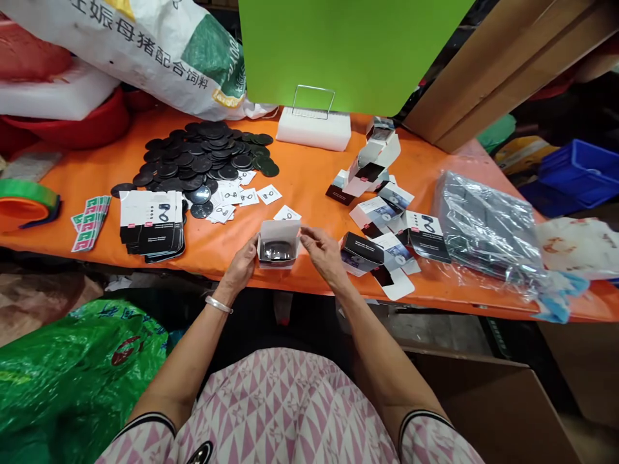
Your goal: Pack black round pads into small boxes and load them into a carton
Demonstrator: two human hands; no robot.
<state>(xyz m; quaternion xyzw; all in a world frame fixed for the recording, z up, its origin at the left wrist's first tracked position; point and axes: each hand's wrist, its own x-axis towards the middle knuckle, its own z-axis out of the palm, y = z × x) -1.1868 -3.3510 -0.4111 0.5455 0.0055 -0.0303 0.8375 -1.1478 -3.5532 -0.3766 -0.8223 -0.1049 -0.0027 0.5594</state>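
A small white-and-black cardboard box [276,263] stands open near the front edge of the orange table, its pale lid flap raised. Inside lies a dark, glossy item [278,250] whose kind I cannot make out. My left hand [242,264] is closed around the box's left side. At the right side, the bent fingers of my right hand [323,254] meet the edge of the raised flap. Just behind the box lies a white printed card [287,212]. To the right of my right hand is a closed box [362,251] of similar print.
Black discs [203,151] are heaped at the back left, with printed cards [229,194] beside them. Flat cartons [152,222] form a stack at left. Partly folded boxes [380,206] and a plastic-wrapped grey bundle [483,222] occupy the right. A green panel [348,51] stands behind.
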